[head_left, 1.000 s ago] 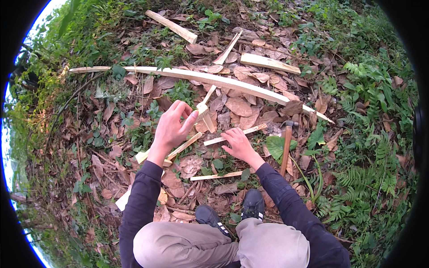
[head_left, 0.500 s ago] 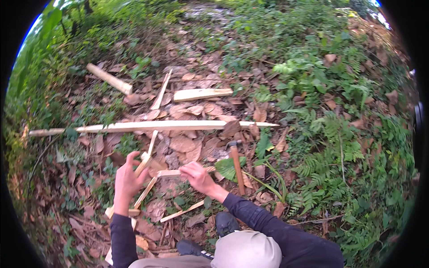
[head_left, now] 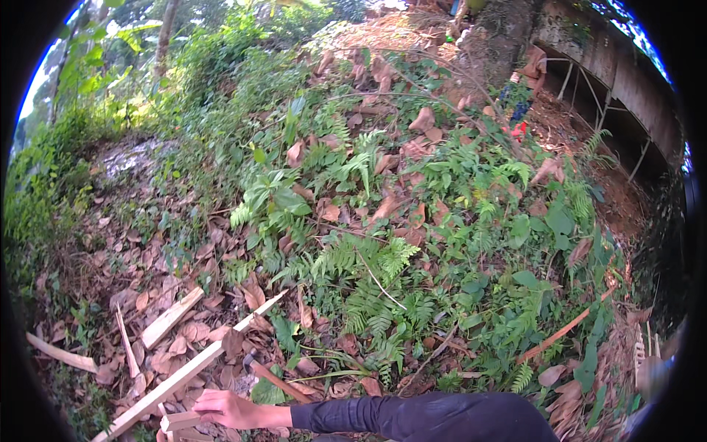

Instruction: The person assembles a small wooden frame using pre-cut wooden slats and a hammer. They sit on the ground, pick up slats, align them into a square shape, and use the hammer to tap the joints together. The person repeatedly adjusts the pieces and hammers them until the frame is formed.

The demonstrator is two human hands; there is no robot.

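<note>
Near the lower edge, my right hand (head_left: 230, 409) is closed around a short, pale piece of split wood (head_left: 178, 421). Only a sliver of skin that may be my left hand (head_left: 160, 436) shows beside that piece, its fingers hidden. A long pale wooden strip (head_left: 188, 374) lies on the leaves just beyond, slanting up to the right. The hammer (head_left: 278, 381), with a brown wooden handle, rests on the ground past my right wrist, its head pointing away from me.
More split wood lies at the left: a thick piece (head_left: 171, 318), a thin sliver (head_left: 127, 342) and a curved piece (head_left: 62, 353). Ferns (head_left: 375, 272) and dry leaves cover the slope. A tree trunk (head_left: 501, 48) and a roofed structure (head_left: 618, 70) stand at the upper right.
My view has swung up and to the right, so the wood and hammer now sit lower left. My left hand has nearly left the picture; my right keeps hold of the wood.
</note>
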